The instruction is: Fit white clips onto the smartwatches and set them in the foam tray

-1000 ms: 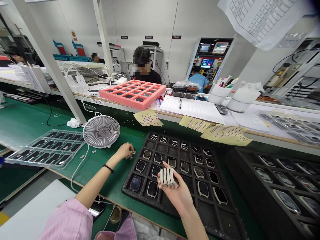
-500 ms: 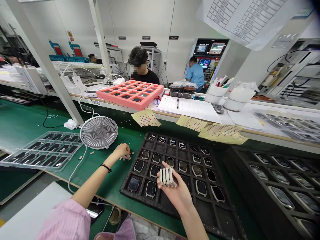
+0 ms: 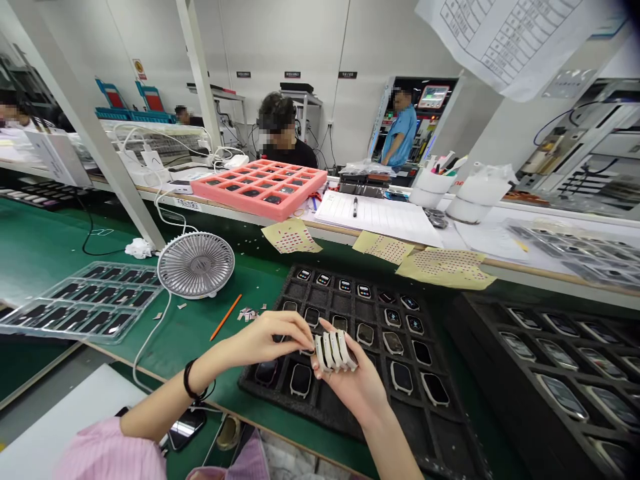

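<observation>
**Over the black foam tray (image 3: pixel 250 385), both hands close on the stack of white curved pieces (image 3: pixel 334 351)**

Your left hand (image 3: pixel 265 340) comes across the tray from the left, with the forearm low and the black wrist band (image 3: pixel 189 381) near the mat edge. Your left fingertips (image 3: pixel 305 331) are narrow and pinch at the left end of the stack. Your right hand (image 3: pixel 353 383) lies palm up, and its curled right fingers (image 3: pixel 325 327) hold the stack from below and from the side, so the pieces stand in a row, close against each other.

Just beyond your left fingers, most visible cells of the tray hold dark watch bodies (image 3: pixel 393 343). Four of them in the far row show lit screens (image 3: pixel 345 285). Under your hands the cells are partly hidden, and toward the near right corner some cells look empty, but this is hard to tell. So, as far as the view shows, many watch bodies are laid out and the white pieces are together in your right hand. No white piece is clearly seen on a watch body.

Left of your left fingers, an orange stick (image 3: pixel 225 317) and small scraps (image 3: pixel 249 314) lie on the green mat (image 3: pixel 125 353).
</observation>
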